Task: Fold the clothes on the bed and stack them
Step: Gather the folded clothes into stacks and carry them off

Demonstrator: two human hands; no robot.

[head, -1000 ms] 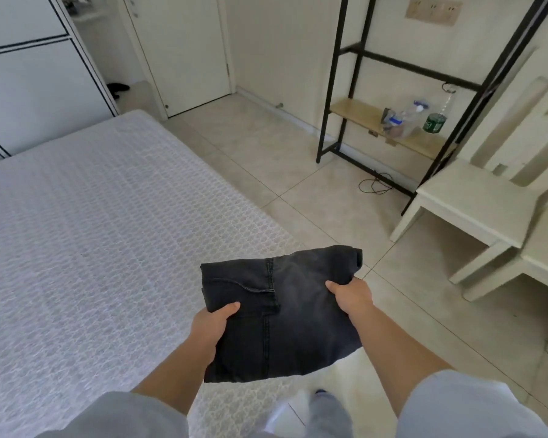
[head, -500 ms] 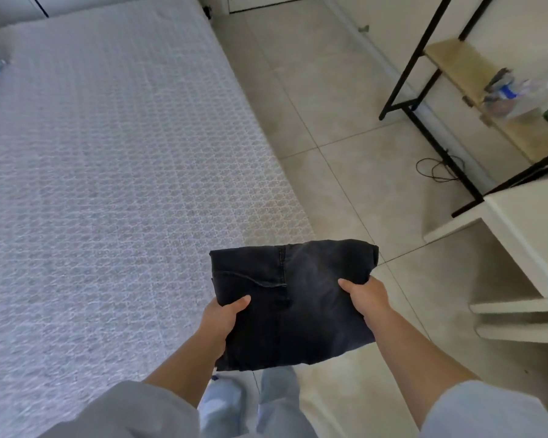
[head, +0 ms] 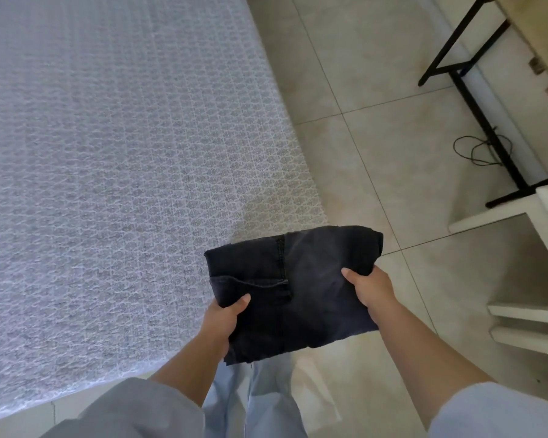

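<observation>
A folded pair of black denim shorts [head: 301, 273] is held flat in the air over the bed's near right corner and the floor. My left hand [head: 223, 319] grips its left edge, thumb on top and fingers underneath. My right hand [head: 369, 287] grips the right edge the same way. The bed [head: 114, 159], covered in a white patterned mattress cover, fills the left of the view. No other clothes show on it in this frame.
Beige floor tiles [head: 377, 159] lie to the right of the bed. A black metal shelf frame [head: 475, 99] with a loose cable [head: 478, 150] stands at the upper right. A white chair [head: 538, 248] is at the right edge. My legs in light trousers show below the shorts.
My view has tilted down and moved along the bed; the door and wardrobe have left the frame. Both hands keep the same grip on the folded shorts.
</observation>
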